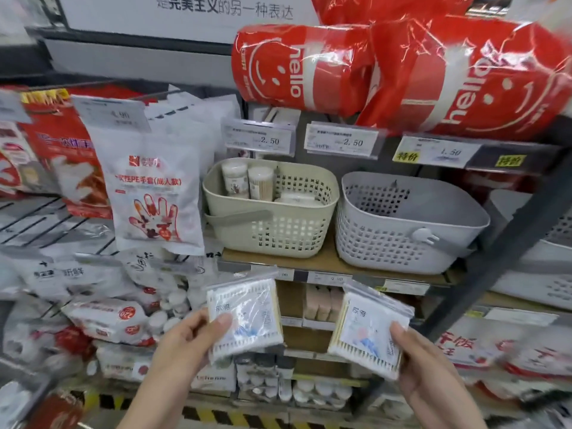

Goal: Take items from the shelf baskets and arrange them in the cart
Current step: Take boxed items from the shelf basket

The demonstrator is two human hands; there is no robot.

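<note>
- left hand (185, 342) pinches a flat clear plastic pack of cotton swabs (246, 317) by its lower left corner, thumb on the front; the grip is closed on it.
- right hand (430, 366) holds a second clear pack of wooden-stick cotton swabs (366, 328) at its right edge, thumb on the front; this grip is closed on it too.
- both packs sit in the air below the shelf board, well apart from each other; the cart is not in view.
- beige perforated plastic basket with a grey handle (272, 224) on the shelf holds two round tubs and a flat pack; the grey perforated plastic basket (402, 224) just beside it looks empty, as far as its inside shows.
- risk: the packs are slick film held only at an edge or corner; a quick swing toward the cart could let one slip or twist out.
- risk: with both hands full, neither is free to catch a drop.
- risk: hanging white glove packet with a hand print (154, 193) is near the left arm's path; a brush could knock it off its hook.
- writing: swab packs read "欣雅"; red plastic-wrapped tissue bundles (309, 66) read "hello"; price tags (260, 139) read "2.50", "2.50", "1.50"; yellow stickers "特价"; glove packet "pe手套(成人款)".
</note>
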